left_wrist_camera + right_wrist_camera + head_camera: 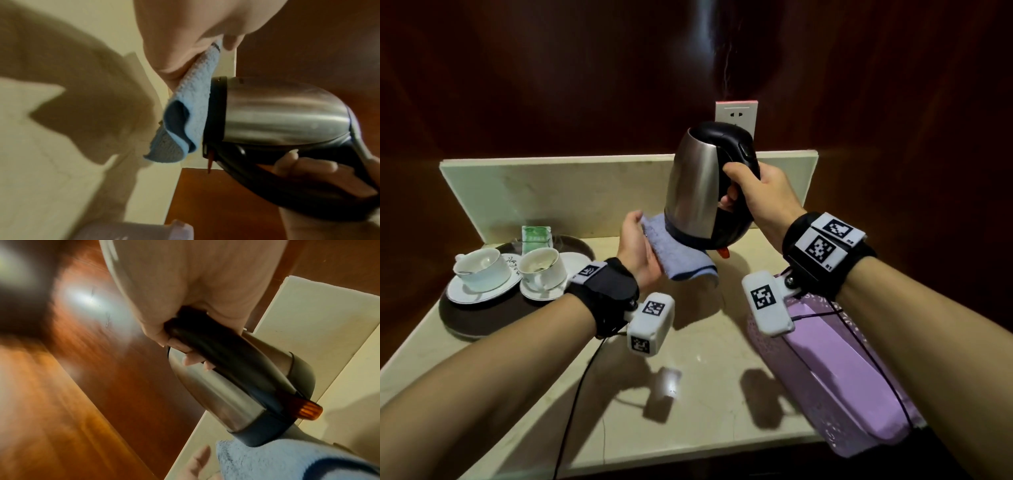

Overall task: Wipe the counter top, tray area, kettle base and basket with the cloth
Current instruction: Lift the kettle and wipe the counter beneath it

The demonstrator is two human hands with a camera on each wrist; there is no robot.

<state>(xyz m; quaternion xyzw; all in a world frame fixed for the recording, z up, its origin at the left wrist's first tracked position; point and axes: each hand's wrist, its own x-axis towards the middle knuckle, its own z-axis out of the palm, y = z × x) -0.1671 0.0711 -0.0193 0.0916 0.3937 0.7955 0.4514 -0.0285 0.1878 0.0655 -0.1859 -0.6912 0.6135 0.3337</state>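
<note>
My right hand (753, 192) grips the black handle of a steel kettle (695, 192) and holds it tilted in the air above the cream counter top (705, 377). With my left hand (640, 243) I hold a folded blue cloth (674, 253) and press it against the kettle's black bottom rim. The left wrist view shows the cloth (195, 105) flat on the underside of the kettle (277, 113). In the right wrist view my fingers (191, 358) wrap the handle, and the orange switch (308, 410) sticks out near the cloth (277, 459).
A dark round tray (482, 318) at the left carries two white cups (482, 267) on saucers and green tea packets (536, 236). A purple basket (842, 377) stands at the counter's front right. Behind are a cream backsplash (568, 192) and a wall socket (736, 116).
</note>
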